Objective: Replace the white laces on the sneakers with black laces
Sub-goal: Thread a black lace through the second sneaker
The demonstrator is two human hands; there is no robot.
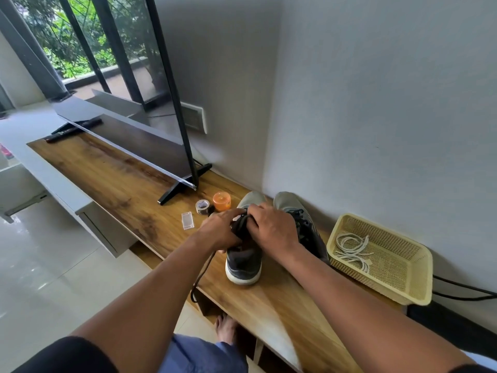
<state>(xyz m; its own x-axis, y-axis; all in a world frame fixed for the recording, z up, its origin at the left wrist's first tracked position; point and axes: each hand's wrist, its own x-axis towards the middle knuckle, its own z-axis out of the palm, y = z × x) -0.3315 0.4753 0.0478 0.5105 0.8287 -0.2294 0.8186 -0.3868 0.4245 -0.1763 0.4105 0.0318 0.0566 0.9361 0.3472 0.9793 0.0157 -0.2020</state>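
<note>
Two dark grey sneakers with white soles stand side by side on the wooden shelf (129, 189), heels toward me. My left hand (219, 228) and my right hand (271, 228) are both on top of the left sneaker (243, 261), fingers pinched on its black lace (201, 275). One free end of that lace hangs over the shelf's front edge. The right sneaker (306, 227) shows a black lace threaded through its eyelets. White laces (352, 249) lie coiled in the cream plastic basket (398, 289) on the right.
A flat television (139, 141) on black feet stands at the left of the shelf. An orange jar (222, 201), a tape roll (202, 206) and a small clear box (187, 220) sit just left of the sneakers. The wall runs close behind; black cables (462, 290) pass the basket.
</note>
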